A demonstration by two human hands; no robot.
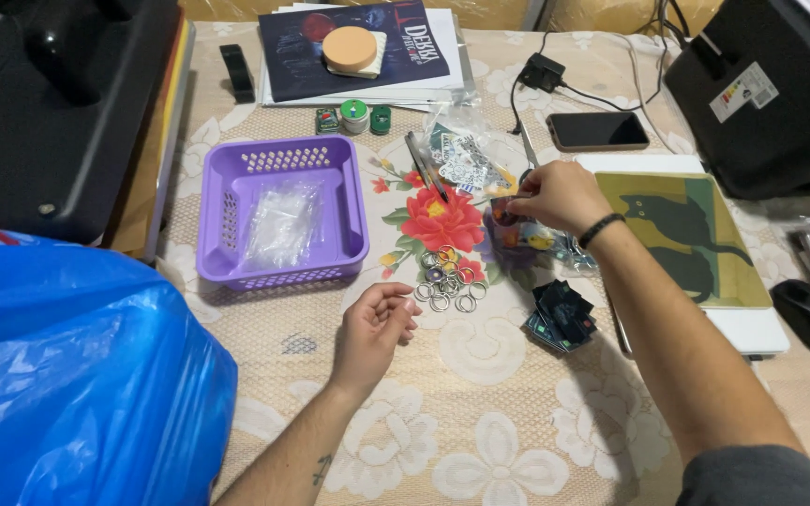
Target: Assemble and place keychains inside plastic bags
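The right hand (pixel 560 195) pinches a small dark and orange piece (pixel 502 215) between fingers (pixel 517 199) and thumb, above a clear bag of printed stickers (pixel 466 161). The left hand (pixel 374 330) lies palm up on the counter (pixel 480 440), fingers loosely curled and holding nothing, just beside a scatter of metal key rings (pixel 447 279). A lace cloth with a red flower print (pixel 441 220) covers the counter. A purple plastic basket (pixel 236 215) holding clear plastic bags sits left of the rings, a stack of small dark cards (pixel 562 315) to their right. Farther out lie tweezers (pixel 426 167), a phone (pixel 598 131), a pad printed with cats (pixel 696 234), a black machine (pixel 58 94) and a blue plastic bag (pixel 67 375).
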